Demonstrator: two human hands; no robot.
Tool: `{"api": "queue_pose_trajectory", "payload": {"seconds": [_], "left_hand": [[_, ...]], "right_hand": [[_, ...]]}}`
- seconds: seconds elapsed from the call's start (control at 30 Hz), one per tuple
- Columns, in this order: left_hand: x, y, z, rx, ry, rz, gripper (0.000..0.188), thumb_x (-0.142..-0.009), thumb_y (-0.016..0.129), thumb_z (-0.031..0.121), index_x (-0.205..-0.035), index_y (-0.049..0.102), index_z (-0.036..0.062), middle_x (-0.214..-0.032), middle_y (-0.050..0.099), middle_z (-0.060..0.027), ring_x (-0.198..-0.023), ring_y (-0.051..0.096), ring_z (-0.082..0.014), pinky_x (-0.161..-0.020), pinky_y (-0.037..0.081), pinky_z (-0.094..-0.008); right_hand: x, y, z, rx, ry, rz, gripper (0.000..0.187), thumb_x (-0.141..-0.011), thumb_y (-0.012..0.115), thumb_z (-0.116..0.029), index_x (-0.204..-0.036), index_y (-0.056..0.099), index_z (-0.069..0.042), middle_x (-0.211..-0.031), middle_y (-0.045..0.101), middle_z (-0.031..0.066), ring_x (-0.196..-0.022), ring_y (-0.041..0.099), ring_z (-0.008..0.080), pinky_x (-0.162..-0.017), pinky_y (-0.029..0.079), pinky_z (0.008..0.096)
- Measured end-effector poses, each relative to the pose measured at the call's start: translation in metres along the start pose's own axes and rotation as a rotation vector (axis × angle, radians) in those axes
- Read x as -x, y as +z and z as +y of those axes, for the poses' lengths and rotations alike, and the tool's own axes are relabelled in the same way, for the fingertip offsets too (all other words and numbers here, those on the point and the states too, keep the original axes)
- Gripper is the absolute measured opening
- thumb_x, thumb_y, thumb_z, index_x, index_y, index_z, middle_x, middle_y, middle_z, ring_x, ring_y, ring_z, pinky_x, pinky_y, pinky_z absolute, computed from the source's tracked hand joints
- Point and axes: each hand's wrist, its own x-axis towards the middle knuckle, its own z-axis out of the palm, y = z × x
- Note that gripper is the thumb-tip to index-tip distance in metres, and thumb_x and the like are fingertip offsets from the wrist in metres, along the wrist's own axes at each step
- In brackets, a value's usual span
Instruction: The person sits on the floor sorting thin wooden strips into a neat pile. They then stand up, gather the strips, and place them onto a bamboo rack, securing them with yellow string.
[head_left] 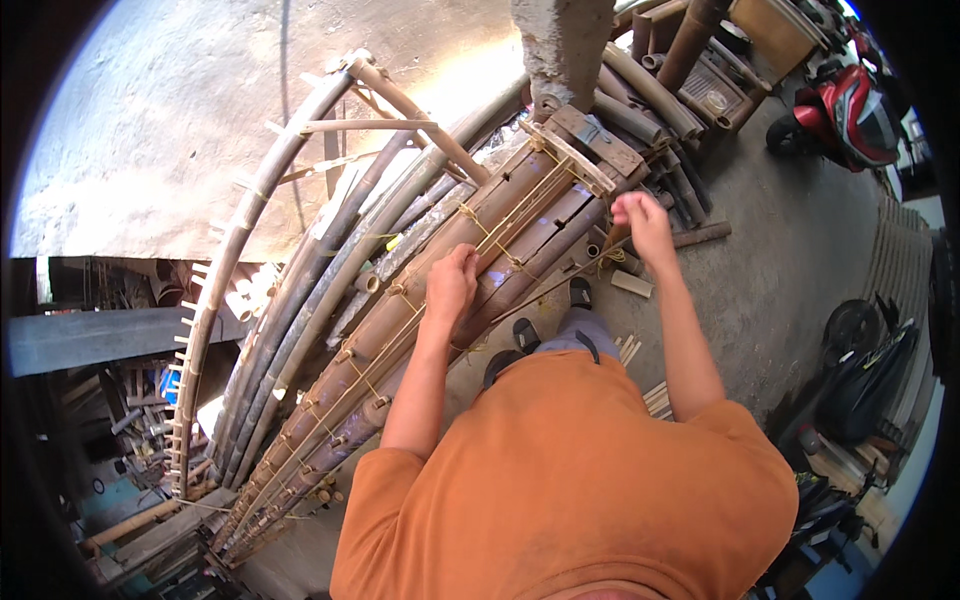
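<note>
Long brown bamboo tubes [375,322] lie side by side in front of me, running from the upper middle to the lower left. Light cord ties [470,213] and thin strips cross and follow them. My left hand [452,285] rests over the tubes with its fingers drawn together at the strips; what they pinch is hidden. Beyond the tubes' right edge, near a wooden end block [597,145], my right hand [645,225] is raised. Its fingers are curled closed, and anything in them is too small to make out. A knotted cord bundle [608,260] hangs below it.
A curved bamboo frame with pegs [243,228] stands at the left beside loose bamboo poles [340,245]. A concrete post [562,50] rises behind the end block. More cut bamboo [650,90] is piled at the back right. A red motorbike [850,118] stands farther right.
</note>
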Motion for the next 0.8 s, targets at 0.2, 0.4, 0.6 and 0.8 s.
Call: {"api": "queue_pose_trajectory", "payload": {"seconds": [0.2, 0.4, 0.6, 0.8], "left_hand": [[-0.015, 0.018, 0.000, -0.054, 0.081, -0.019, 0.017, -0.090, 0.062, 0.013, -0.102, 0.069, 0.0050, -0.089, 0.068, -0.0234, -0.084, 0.067, -0.0417, -0.072, 0.052, -0.0446], [-0.011, 0.022, 0.015, -0.030, 0.032, 0.005, 0.018, -0.090, 0.062, 0.016, -0.101, 0.070, 0.0046, -0.084, 0.068, -0.0230, -0.080, 0.067, -0.0412, -0.071, 0.051, -0.0464], [-0.015, 0.033, 0.022, -0.159, 0.012, 0.045, 0.018, -0.091, 0.063, 0.021, -0.097, 0.065, 0.0048, -0.081, 0.068, -0.0226, -0.077, 0.066, -0.0431, -0.069, 0.051, -0.0499], [-0.011, 0.043, 0.019, -0.256, -0.030, -0.040, 0.017, -0.092, 0.060, 0.020, -0.089, 0.054, 0.0040, -0.089, 0.066, -0.0226, -0.082, 0.065, -0.0394, -0.071, 0.048, -0.0539]], "right_hand": [[0.088, 0.045, 0.040, -0.099, 0.291, -0.326, 0.021, -0.101, 0.050, -0.013, -0.101, 0.065, 0.001, -0.092, 0.068, 0.0084, -0.080, 0.063, 0.0130, -0.075, 0.053, 0.0278], [0.109, 0.102, 0.031, -0.473, 0.774, -0.581, 0.027, -0.102, 0.052, -0.025, -0.118, 0.062, -0.005, -0.099, 0.065, 0.0036, -0.085, 0.061, 0.0127, -0.080, 0.054, 0.0298], [0.095, 0.107, 0.026, -0.936, 0.968, -0.116, 0.028, -0.099, 0.055, -0.033, -0.112, 0.062, -0.010, -0.093, 0.061, 0.0007, -0.083, 0.060, 0.0136, -0.080, 0.052, 0.0326], [0.099, 0.212, -0.082, -0.083, -0.232, -0.158, 0.026, -0.098, 0.049, -0.033, -0.094, 0.061, -0.010, -0.088, 0.064, 0.0051, -0.086, 0.058, 0.0238, -0.085, 0.049, 0.0402]]}}
